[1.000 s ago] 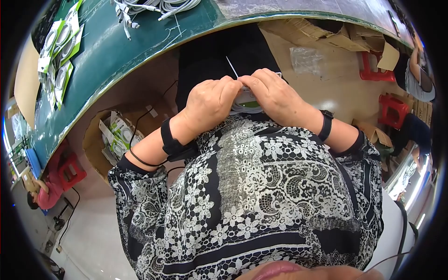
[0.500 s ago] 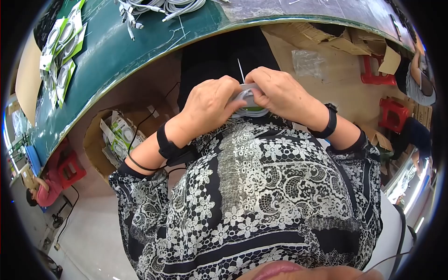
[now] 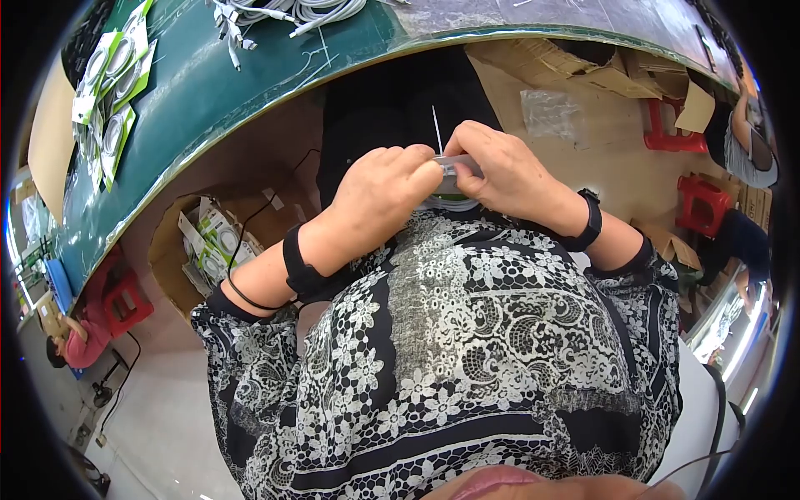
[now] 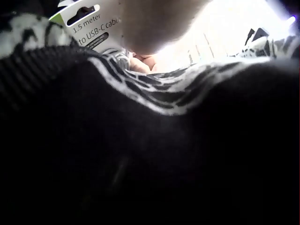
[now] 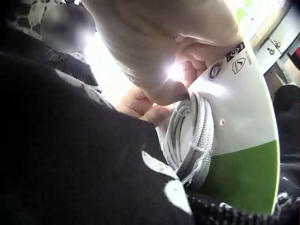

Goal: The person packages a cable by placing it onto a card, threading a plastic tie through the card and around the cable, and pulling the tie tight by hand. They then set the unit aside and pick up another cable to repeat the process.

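Note:
In front of the torso, both hands meet at a white and green packaging card [image 5: 246, 122] that carries a coiled grey braided cable [image 5: 202, 126]. My right hand [image 3: 504, 171] grips the card's upper edge, its thumb at the top of the coil in the right wrist view. From the other side my left hand [image 3: 379, 192] holds the same card, fingers curled. A thin white tie [image 3: 437, 129] sticks up between the hands. A clear tie binds the coil lower down. Printed words about a 1.5 meter USB-C cable show on the card [image 4: 96, 29] in the left wrist view.
A green table [image 3: 208, 92] curves along the front, bearing several carded cables [image 3: 108, 104] and loose white cables [image 3: 325, 12]. Below it stands a cardboard box [image 3: 167, 258] with more carded cables. Red stools [image 3: 700, 204] and other people are at the sides.
The hands have opened apart slightly and regripped, baring the card's grey upper edge. The right thumb now sits on the near side. The white tie has shifted right and stands straighter.

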`<action>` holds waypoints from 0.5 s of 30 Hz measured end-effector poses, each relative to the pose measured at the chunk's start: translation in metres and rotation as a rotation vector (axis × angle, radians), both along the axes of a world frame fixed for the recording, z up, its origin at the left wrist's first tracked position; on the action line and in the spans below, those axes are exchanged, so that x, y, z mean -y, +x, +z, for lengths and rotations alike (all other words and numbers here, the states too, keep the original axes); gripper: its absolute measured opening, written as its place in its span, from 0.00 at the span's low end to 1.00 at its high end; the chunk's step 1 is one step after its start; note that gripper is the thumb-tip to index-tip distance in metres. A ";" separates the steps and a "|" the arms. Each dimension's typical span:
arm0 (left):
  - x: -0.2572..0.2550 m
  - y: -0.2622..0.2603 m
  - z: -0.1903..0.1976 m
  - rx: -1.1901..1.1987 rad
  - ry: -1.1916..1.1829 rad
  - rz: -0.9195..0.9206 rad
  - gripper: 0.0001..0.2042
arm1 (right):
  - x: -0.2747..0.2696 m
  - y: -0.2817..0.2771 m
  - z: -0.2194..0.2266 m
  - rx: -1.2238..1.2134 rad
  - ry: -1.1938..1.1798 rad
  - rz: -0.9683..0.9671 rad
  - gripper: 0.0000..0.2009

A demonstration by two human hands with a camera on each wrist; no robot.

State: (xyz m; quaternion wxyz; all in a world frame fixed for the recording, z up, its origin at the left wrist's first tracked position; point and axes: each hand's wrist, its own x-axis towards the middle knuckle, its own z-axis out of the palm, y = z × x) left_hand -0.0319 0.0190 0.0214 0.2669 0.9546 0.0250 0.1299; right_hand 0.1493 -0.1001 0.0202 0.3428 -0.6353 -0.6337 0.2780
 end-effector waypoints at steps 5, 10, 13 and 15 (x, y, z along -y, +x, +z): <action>-0.005 0.004 -0.006 -0.024 -0.142 0.035 0.09 | -0.002 0.006 -0.002 -0.020 -0.073 0.032 0.06; -0.014 0.011 -0.013 0.129 0.090 -0.114 0.10 | -0.001 0.014 -0.007 -0.151 -0.162 0.028 0.05; -0.008 0.007 -0.006 0.111 0.187 -0.168 0.10 | -0.001 0.016 -0.007 -0.196 -0.202 0.048 0.05; -0.005 0.006 -0.007 0.103 0.235 -0.193 0.11 | 0.000 0.018 -0.006 -0.219 -0.256 0.096 0.06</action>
